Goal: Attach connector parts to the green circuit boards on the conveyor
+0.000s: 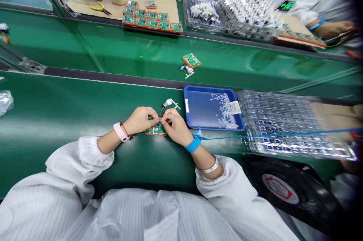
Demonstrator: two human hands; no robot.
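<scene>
A green circuit board point(155, 130) with an orange edge lies on the green bench in front of me. My left hand point(142, 119) is at its upper part, thumb and forefinger pinched. From the other side my right hand point(175, 124) pinches at the board's top edge, its fingertips close to the left ones. Whatever small part sits between the fingertips is too small to make out. Just beyond the hands, a white connector piece point(169, 102) on thin dark and red wires extends from the board. A blue tray point(198, 110) with many tiny white pieces stands right of my right hand.
Clear plastic trays point(283, 124) with dark blue parts sit at right, crossed by my blue wrist cord point(272, 135). A black fan point(280, 188) is below. Another board point(191, 60) lies on the belt. Across it are rows of boards point(152, 24), pliers point(100, 8) and co-workers' hands.
</scene>
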